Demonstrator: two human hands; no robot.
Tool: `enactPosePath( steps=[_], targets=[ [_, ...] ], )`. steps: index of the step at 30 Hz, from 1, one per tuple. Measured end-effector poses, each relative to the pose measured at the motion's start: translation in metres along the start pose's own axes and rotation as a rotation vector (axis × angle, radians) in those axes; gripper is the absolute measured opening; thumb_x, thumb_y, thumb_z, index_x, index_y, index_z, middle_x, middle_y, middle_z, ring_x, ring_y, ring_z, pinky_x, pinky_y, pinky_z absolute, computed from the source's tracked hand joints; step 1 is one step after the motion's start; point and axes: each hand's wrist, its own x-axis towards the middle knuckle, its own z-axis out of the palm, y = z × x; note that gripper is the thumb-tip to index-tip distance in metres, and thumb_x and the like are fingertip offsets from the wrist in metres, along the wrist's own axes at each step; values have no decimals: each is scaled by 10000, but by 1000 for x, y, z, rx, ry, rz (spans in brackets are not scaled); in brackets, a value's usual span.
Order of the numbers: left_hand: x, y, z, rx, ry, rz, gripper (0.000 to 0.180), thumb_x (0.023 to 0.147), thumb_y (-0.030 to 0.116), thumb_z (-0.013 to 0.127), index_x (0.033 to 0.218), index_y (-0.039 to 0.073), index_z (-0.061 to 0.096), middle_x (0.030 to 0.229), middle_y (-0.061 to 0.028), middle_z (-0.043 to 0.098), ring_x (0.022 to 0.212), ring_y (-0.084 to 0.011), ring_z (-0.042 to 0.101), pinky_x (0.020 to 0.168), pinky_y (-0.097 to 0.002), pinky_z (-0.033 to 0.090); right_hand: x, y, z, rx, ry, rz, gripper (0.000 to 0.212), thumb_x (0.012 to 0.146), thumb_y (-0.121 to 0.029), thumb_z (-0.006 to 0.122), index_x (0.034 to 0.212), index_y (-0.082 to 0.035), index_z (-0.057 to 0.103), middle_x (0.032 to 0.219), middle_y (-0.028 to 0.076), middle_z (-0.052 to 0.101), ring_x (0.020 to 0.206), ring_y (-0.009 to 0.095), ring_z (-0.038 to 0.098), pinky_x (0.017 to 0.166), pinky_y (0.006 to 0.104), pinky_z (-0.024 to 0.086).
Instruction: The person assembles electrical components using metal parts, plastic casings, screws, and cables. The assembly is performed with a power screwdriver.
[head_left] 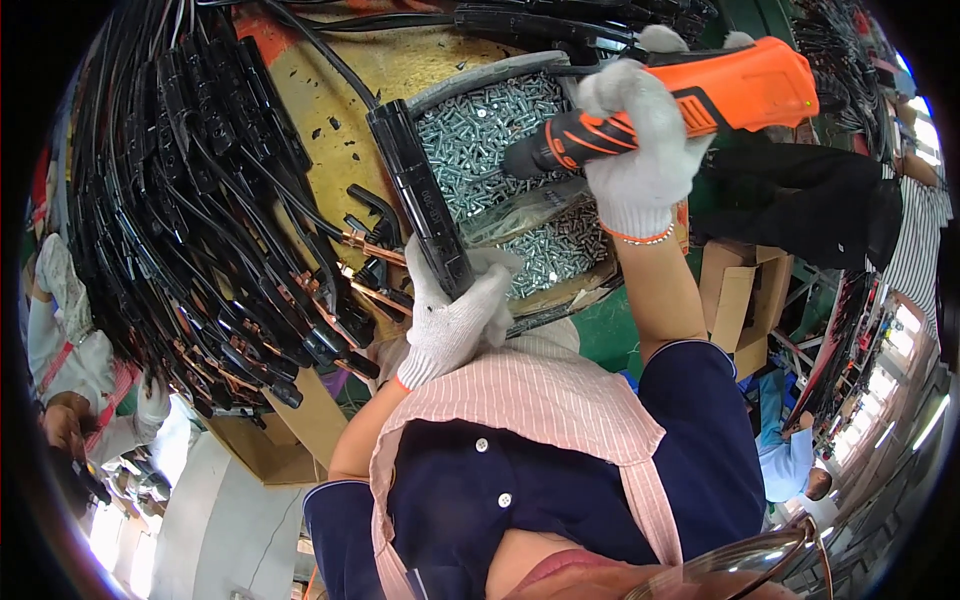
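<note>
My left hand (pixel 455 322), in a white knit glove, is closed around the lower end of a black electrode holder (pixel 428 195). A cable runs from the holder's far end, and the holder slants across the left edge of the screw tray. My right hand (pixel 645 140), gloved too, grips an orange and black cordless screwdriver (pixel 745 90). Its black nose points left, over the tray; the tip is too unclear to tell if a screw sits on it. Below it lie many silver screws (pixel 465 150) in the tray (pixel 490 78). A clear plastic bag (pixel 530 212) lies across them.
A large heap of black holders with cables and copper jaws (pixel 190 200) covers the left side. The yellow worktop (pixel 325 130) shows between heap and tray. Cardboard boxes (pixel 735 300) stand at the right and lower left. Other people (pixel 790 450) are at both sides.
</note>
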Motion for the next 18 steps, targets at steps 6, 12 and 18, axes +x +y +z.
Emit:
enactPosePath(
  steps=[6,12,18],
  targets=[
    [0,4,1,-3,-17,-22,620,847,7,613,1267,8,158,931,-172,658,474,-138,564,370,-259,472,2,15,-20,-81,-95,185,797,810,107,564,1432,-281,251,1194,108,554,640,206,602,571,400,504],
    [0,2,-1,8,-21,-25,639,842,17,630,1274,17,159,927,-160,657,504,-134,578,382,-261,480,7,-10,1,7,52,-33,279,807,11,614,1062,37,503,715,123,620,568,208,606,540,346,528],
    [-3,-7,15,-217,84,32,662,852,9,634,1343,75,194,973,-162,628,516,-125,546,382,-251,440,20,-38,-11,329,37,52,313,855,26,579,1133,-96,506,915,75,595,673,129,545,640,301,509]
  ],
)
